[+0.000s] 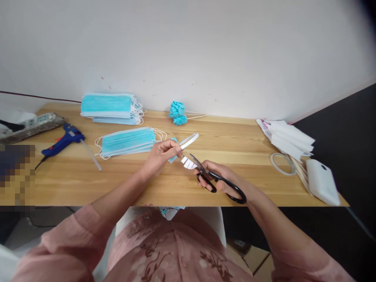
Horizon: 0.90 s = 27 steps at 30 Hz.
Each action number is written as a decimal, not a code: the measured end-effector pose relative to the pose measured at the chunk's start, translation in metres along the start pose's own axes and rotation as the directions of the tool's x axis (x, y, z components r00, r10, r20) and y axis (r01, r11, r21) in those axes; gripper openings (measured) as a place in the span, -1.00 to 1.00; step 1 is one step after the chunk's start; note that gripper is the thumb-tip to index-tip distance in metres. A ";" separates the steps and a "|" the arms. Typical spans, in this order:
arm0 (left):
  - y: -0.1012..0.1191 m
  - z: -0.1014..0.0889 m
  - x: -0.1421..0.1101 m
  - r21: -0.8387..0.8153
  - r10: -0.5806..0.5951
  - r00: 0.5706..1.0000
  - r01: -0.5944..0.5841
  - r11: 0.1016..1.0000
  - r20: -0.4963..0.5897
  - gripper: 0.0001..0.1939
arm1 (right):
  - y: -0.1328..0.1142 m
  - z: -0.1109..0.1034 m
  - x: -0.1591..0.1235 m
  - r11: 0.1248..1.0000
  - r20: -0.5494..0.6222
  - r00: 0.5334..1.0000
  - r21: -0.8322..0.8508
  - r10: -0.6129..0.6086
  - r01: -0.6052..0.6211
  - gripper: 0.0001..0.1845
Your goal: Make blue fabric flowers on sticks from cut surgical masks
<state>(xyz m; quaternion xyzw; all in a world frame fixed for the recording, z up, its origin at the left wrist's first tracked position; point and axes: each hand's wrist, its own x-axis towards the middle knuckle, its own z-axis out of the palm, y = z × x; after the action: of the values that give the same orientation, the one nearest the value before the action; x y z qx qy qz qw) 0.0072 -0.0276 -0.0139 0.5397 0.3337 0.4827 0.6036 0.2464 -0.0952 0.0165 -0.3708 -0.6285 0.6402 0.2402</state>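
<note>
My left hand [164, 154] is closed in a pinch on a narrow white strip [190, 141], whose upper end loops beyond my fingertips. Below those fingers the strip is notched into several white tabs [188, 163]. Black-handled scissors [227, 182] sit in my right hand [216, 172], the fingers in the handle loops. Their blades are apart and point at the tabs; whether they touch is hard to see. Behind my left fingers shows a small light-blue piece [174, 150]; I cannot tell if it lies on the table or is held.
On the wooden table [235, 137] lie blue face masks [126, 141], a stack of masks [105, 105], and blue paper-like flowers [178, 112] on sticks. A blue glue gun [63, 139] and power strip [44, 121] are left; white sheets [288, 137], a ring [282, 164] and a white case [321, 182] right.
</note>
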 end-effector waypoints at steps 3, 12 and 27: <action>0.001 0.001 0.000 -0.011 0.021 0.999 -0.021 1.000 0.030 -0.69 | -0.003 -0.001 0.000 0.996 -0.056 0.996 0.062 0.068 -0.065 -0.25; -0.003 -0.001 0.001 -0.038 0.043 0.997 -0.041 0.998 0.058 -0.65 | -0.008 -0.002 0.003 0.992 -0.042 0.997 0.115 0.065 -0.059 -0.34; -0.003 -0.001 0.001 -0.057 -0.001 1.000 0.002 0.998 0.020 -0.70 | -0.002 -0.003 0.001 0.997 -0.028 0.999 0.074 0.023 -0.021 -0.33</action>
<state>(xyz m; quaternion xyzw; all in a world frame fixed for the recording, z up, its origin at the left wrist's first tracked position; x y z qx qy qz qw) 0.0076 -0.0260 -0.0172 0.5269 0.3141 0.4861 0.6224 0.2476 -0.0919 0.0188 -0.3778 -0.5967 0.6602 0.2557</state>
